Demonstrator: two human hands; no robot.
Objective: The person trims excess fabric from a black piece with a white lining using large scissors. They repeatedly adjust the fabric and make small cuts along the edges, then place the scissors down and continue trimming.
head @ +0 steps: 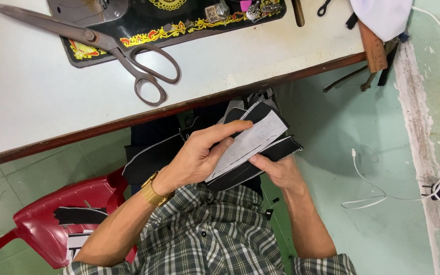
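I watched from the head view as both hands worked a stack of black fabric pieces (pixel 260 153) just below the table edge, near the centre of the frame. The left hand (pixel 197 158) lay over the stack from about eight o'clock, its fingers curled around the near side and the index finger stretched flat along a pale grey interfacing piece (pixel 248 142) that sat on top of the black cloth. That hand was closed in a grip on the stack. The right hand (pixel 278 170) came in from five o'clock and pinched the lower edge of the same stack, thumb on top, fingers hidden beneath, so I could not see how far they wrapped. A gold watch (pixel 154 192) sat on the left wrist.

More black cloth (pixel 148 155) hung at nine o'clock from the hands, over the lap. On the white table (pixel 26 91), at eleven o'clock, large metal scissors (pixel 118 48) lay closed, their blades across the black sewing machine base (pixel 179 23) with its yellow ornament. A red plastic chair (pixel 42 224) stood at seven o'clock with dark and white pieces on its seat. A white cable (pixel 373 188) trailed on the green floor at three o'clock.
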